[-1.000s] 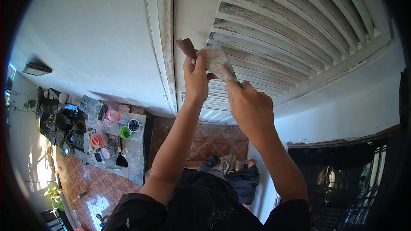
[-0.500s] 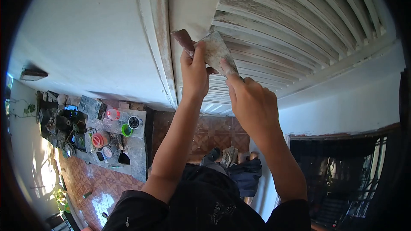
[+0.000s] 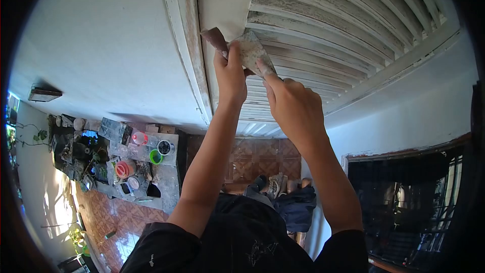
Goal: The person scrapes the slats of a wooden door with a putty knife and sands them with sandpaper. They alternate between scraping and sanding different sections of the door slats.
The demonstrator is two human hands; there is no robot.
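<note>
My left hand [image 3: 232, 78] is closed around a small putty knife with a dark reddish-brown blade [image 3: 216, 39], which points up and left. In my right hand [image 3: 295, 103] is a wider, whitish, smeared scraper [image 3: 251, 53]; its handle is mostly hidden by my fingers, and my index finger lies along the blade. The two tools are held close together, the scraper beside my left fingertips. Just behind them are a pale, flat door stile [image 3: 222, 0] and weathered white louvre slats [image 3: 313, 0].
At the lower left stands a grey work surface [image 3: 169, 172] with a green container [image 3: 156, 156], a red-lidded tub [image 3: 125, 169] and a round tin [image 3: 165, 147]. A dark barred window [image 3: 404, 197] is at the right. Brown patterned tiles [image 3: 257, 156] cover the floor.
Both hands and tools have shifted slightly up and left in view. The work surface appears a little farther right as the camera view has turned.
</note>
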